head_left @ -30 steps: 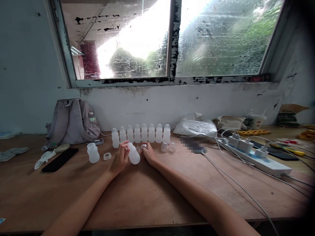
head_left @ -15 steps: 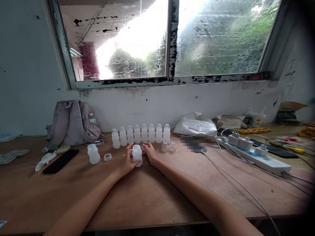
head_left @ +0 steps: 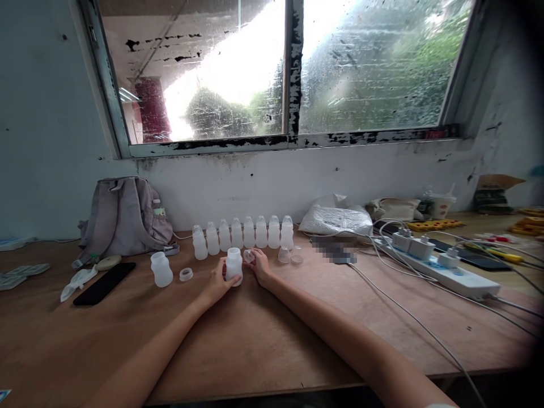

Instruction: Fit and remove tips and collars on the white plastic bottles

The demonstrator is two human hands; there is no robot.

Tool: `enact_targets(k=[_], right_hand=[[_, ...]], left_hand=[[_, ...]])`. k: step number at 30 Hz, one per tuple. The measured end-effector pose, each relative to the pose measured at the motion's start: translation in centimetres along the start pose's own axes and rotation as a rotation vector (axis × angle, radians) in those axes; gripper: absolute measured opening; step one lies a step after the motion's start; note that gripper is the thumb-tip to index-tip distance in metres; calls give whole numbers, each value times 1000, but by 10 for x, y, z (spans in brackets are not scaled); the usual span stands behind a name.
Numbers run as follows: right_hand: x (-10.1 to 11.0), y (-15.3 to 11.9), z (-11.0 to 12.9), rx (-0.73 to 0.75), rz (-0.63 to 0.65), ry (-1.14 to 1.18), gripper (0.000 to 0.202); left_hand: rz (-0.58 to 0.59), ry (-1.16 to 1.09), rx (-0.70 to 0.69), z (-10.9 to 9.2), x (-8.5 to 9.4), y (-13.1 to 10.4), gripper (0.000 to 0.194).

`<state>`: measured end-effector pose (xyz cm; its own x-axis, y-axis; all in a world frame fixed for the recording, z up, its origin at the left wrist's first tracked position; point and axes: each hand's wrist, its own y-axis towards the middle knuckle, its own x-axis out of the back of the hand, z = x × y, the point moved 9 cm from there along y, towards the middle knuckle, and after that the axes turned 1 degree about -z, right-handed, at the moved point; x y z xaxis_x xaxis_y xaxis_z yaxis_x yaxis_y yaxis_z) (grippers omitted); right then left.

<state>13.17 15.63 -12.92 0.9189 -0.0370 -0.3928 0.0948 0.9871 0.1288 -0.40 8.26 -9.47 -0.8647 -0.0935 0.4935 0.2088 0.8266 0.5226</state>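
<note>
My left hand [head_left: 219, 283] is wrapped round an uncapped frosted bottle [head_left: 233, 268] that stands upright at the middle of the table. Just right of its neck, my right hand [head_left: 259, 267] pinches a small clear ring [head_left: 249, 256]. Behind both hands runs a row of several capped bottles [head_left: 249, 232]. A second open bottle [head_left: 162, 271] stands to the left, with a loose ring [head_left: 186, 274] lying beside it. Two clear caps rest right of my right hand, a taller one [head_left: 284, 255] and a lower one [head_left: 297, 258].
On the wooden table [head_left: 255, 345], a black phone [head_left: 105, 283] and a grey backpack [head_left: 123, 218] are at the left. A silvery bag [head_left: 335, 218], a white power strip [head_left: 442, 272] and trailing cables occupy the right.
The ring in my right hand has turned so that its round face shows. The held bottle has shifted slightly left and up in the view, and my left fingers sit lower behind it.
</note>
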Motion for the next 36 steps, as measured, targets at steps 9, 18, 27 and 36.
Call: enact_targets(k=[9,18,27,36], right_hand=[[-12,-10,-2,-8,80,-12,24],[-17,-14,-1,16,130,-82,22],[-11,-14,-2,-17,81,-45,30],[-21,-17,-2,-12,171,-102,19]], left_hand=[[-116,549,-96,-3,16,0,51],[-134,625,-112,-5,16,-2,53],[-141,680,-135,-8,24,0,52],[-106,741,-200,-3,37,4,53]])
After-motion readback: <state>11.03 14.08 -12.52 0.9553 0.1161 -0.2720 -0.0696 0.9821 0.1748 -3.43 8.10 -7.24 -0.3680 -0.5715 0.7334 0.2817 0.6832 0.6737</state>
